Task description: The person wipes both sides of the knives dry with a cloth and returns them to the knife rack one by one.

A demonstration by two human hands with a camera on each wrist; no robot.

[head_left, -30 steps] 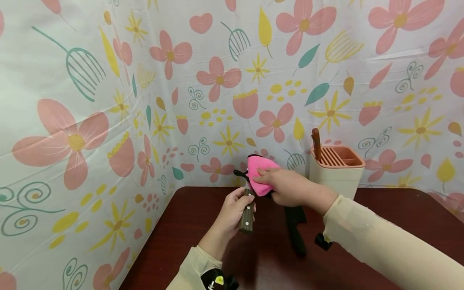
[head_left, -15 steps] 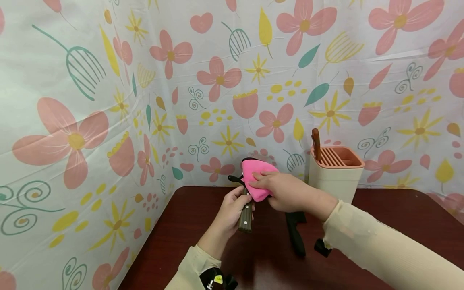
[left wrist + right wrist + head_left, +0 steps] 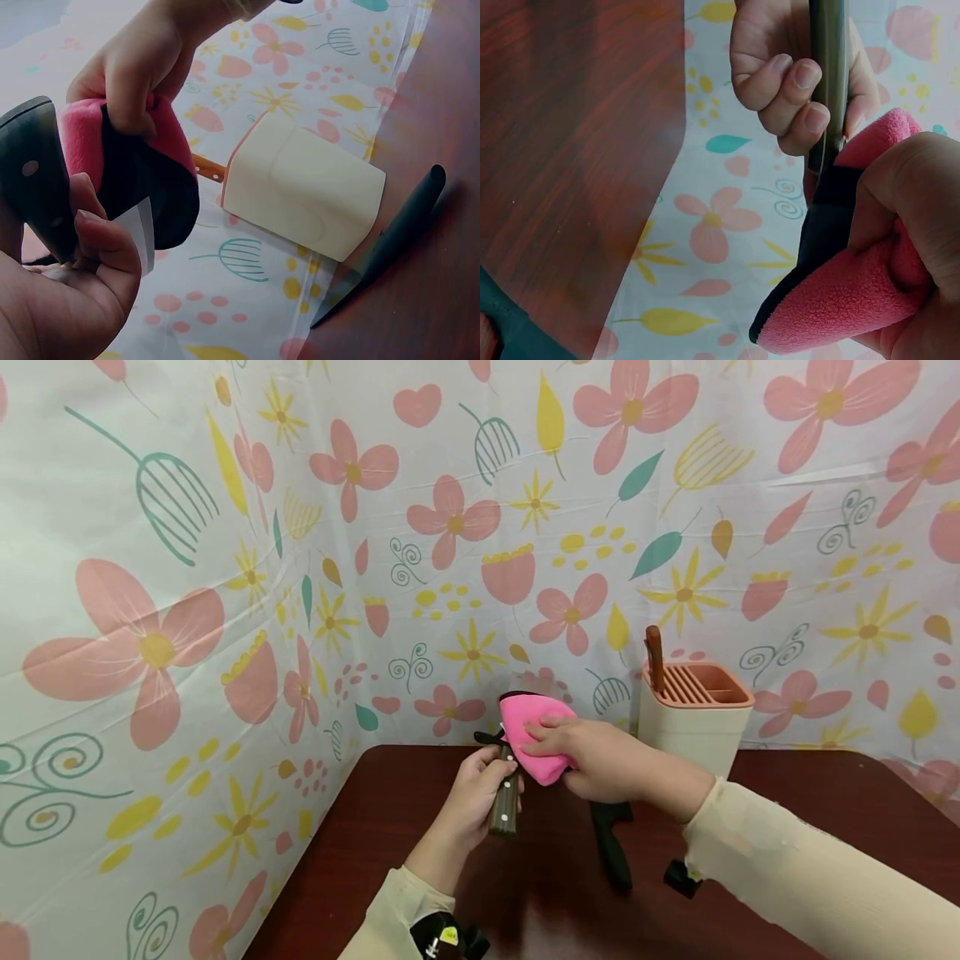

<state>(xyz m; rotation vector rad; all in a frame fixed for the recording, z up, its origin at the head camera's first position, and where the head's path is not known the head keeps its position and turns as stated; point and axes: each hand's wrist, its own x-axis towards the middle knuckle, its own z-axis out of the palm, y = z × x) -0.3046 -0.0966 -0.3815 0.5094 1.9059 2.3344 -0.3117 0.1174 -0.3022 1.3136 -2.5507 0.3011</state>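
My left hand [image 3: 468, 793] grips a knife by its dark, riveted handle [image 3: 506, 806], held up over the table. My right hand [image 3: 603, 760] pinches a pink cloth [image 3: 527, 727] with a black underside, folded round the blade just beyond the handle. The cloth hides most of the blade; a pale strip of blade [image 3: 144, 232] shows below it in the left wrist view. From the right wrist, the cloth [image 3: 840, 307] lies against the knife close to the left fingertips. A thin black loop [image 3: 489, 737] sticks out beside the cloth.
A black knife [image 3: 615, 852] lies on the dark red table [image 3: 555, 918] below the right hand. Behind it stands a cream knife block [image 3: 693, 731] with an orange slotted top, holding one brown-handled knife [image 3: 655, 656]. Flowered fabric [image 3: 450, 568] hangs behind and at the left.
The right hand and cloth have shifted slightly left and down along the blade toward the handle. The left hand and knife have drifted a little left, with the grip unchanged.
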